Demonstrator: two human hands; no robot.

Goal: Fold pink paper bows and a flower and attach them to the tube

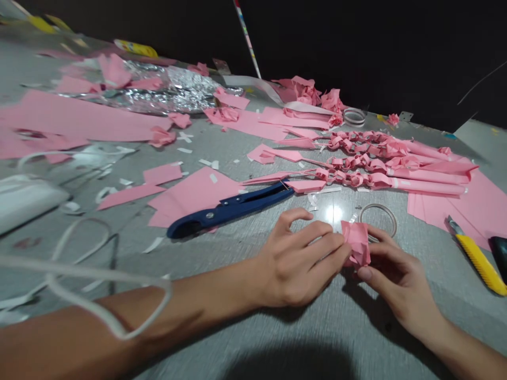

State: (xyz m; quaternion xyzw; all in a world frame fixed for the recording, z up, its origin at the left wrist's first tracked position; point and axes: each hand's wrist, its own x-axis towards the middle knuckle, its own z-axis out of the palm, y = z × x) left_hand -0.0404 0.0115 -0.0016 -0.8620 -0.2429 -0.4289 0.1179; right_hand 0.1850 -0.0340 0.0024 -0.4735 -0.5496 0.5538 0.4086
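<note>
Near centre of the worktop: both hands meet over one small crumpled pink paper piece.
Left hand: fingers stretched rightward, fingertips pinching the paper's left side; grip narrow, closed on the paper.
Right hand: thumb and fingers closed on the paper's near right edge; grip narrow, also holding it.
Key relation: the paper sits between the two grips, right of the left hand and just far-left of the right hand; it stands roughly upright, with no clear long axis. Both hands touch it, neither nearer.
Just beyond: a clear tape ring lies touching or just behind the paper.
Far left of hands: blue scissors, long axis running left-near to right-far.
Far right: yellow utility knife, well apart.
Far side: rolled pink paper stems lying in rows.
</note>
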